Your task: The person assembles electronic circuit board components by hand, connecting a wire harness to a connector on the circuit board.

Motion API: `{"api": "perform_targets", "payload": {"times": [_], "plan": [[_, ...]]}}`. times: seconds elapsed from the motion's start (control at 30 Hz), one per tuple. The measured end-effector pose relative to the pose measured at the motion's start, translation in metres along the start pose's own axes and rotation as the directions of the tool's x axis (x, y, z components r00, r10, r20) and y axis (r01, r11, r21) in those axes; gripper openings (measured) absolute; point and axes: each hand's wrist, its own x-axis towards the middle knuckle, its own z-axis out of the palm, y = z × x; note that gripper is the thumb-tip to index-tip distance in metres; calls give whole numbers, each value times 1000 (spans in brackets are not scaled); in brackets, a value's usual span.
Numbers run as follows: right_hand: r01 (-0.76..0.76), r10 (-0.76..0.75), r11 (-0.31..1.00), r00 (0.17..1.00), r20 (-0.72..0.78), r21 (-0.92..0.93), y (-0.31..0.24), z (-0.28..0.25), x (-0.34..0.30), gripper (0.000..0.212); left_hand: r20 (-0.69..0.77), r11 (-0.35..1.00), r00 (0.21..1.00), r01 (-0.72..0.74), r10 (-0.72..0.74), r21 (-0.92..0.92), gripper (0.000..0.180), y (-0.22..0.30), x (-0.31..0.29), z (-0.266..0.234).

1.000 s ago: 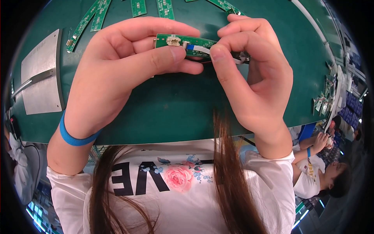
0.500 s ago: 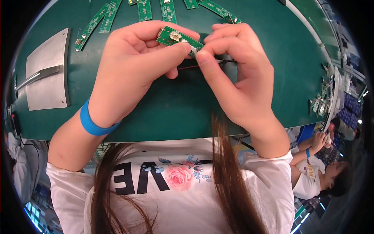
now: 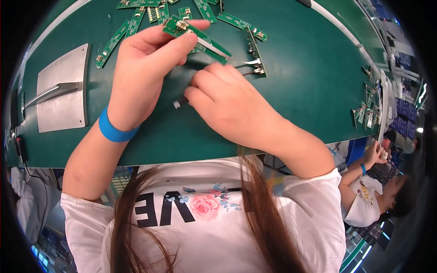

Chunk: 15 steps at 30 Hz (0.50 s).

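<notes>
My left hand (image 3: 148,68) pinches a narrow green circuit board (image 3: 195,36) and holds it above the green table (image 3: 300,91). A blue band (image 3: 114,132) circles that wrist. My right hand (image 3: 223,104) is below the board, fingers curled around a small dark tool or wire with a white tip (image 3: 176,104). A thin white cable (image 3: 248,62) runs from the board's end toward my right fingers.
Several loose green circuit boards (image 3: 136,20) lie along the table's far edge, one (image 3: 253,45) standing on edge. A grey metal plate (image 3: 61,88) with a bar lies at the left. Small parts (image 3: 366,113) sit at the right edge. Another person (image 3: 378,191) sits at lower right.
My hands have come apart. The left hand lifted the board away from me, and the right hand dropped below it, now off the board.
</notes>
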Motion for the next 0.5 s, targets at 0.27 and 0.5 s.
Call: {"api": "perform_targets", "payload": {"times": [0.27, 0.5], "plan": [[-134, 275, 783, 950, -145, 608, -2, -37, 4, 2, 12, 892, 928, -362, 373, 271, 15, -5, 9, -5], [-48, 196, 913, 923, -330, 406, 15, -48, 4, 5, 108, 929, 973, -226, 202, 295, 22, -2, -11, 15]]}}
